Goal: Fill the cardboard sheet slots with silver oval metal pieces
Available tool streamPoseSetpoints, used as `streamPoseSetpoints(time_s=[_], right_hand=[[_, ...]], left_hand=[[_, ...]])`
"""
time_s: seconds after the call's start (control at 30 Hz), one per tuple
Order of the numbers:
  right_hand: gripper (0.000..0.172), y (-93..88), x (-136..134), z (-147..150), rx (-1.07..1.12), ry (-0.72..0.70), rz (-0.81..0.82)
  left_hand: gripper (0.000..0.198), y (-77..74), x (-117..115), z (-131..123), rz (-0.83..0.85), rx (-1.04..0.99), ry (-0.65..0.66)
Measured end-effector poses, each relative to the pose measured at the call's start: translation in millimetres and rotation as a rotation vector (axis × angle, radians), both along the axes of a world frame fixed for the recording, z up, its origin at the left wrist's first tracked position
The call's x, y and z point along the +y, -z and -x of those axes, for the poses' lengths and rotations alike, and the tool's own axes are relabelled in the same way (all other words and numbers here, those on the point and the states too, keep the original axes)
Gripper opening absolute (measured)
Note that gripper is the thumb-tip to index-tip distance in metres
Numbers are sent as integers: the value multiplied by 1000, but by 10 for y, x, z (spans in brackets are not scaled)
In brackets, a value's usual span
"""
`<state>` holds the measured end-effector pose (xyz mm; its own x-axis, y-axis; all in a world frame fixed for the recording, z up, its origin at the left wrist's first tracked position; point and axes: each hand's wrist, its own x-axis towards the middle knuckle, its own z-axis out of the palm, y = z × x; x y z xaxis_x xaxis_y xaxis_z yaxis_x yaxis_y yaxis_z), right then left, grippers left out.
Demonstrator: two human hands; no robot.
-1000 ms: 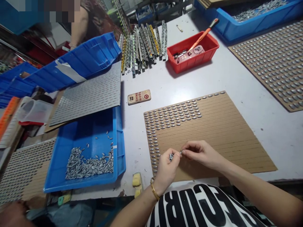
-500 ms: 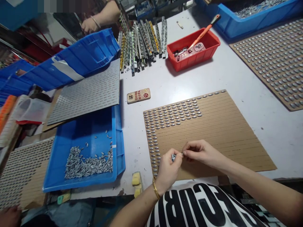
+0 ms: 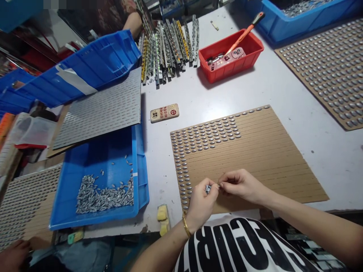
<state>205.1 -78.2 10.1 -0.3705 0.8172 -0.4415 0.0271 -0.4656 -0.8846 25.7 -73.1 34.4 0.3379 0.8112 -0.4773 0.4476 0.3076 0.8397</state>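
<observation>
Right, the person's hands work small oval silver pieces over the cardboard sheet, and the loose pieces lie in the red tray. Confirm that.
Wrong on one point: the loose oval silver pieces lie in the blue plastic bin, not the red tray; the head view shows it. The left hand and right hand do work small oval silver pieces over the cardboard sheet.

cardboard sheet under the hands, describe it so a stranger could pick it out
On the white worktable, just right of the blue tray of silver pieces, lies a slotted cardboard sheet beneath the person's left hand and right hand. Unlike the fully covered sheet at the upper right, it carries silver pieces only along its left and top edges and in a block at its upper left.
</observation>
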Motion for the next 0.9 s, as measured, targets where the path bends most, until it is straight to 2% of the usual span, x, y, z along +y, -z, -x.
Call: streamPoseSetpoints(time_s=[0.23,0.37,0.57,0.9], right_hand=[[27,-3,-46,34,59,90,79],[34,-20,-48,12,107,67,123],[29,-21,-51,3,124,66,104],[33,-4,-64,49,155,110,177]], left_hand=[[26,-29,6,-20,-6,-7,-4],[29,-41,11,-21,20,-23,-20],[27,-41,1,-17,18,-30,-19],[27,-64,-1,-14,36,-37,-4]])
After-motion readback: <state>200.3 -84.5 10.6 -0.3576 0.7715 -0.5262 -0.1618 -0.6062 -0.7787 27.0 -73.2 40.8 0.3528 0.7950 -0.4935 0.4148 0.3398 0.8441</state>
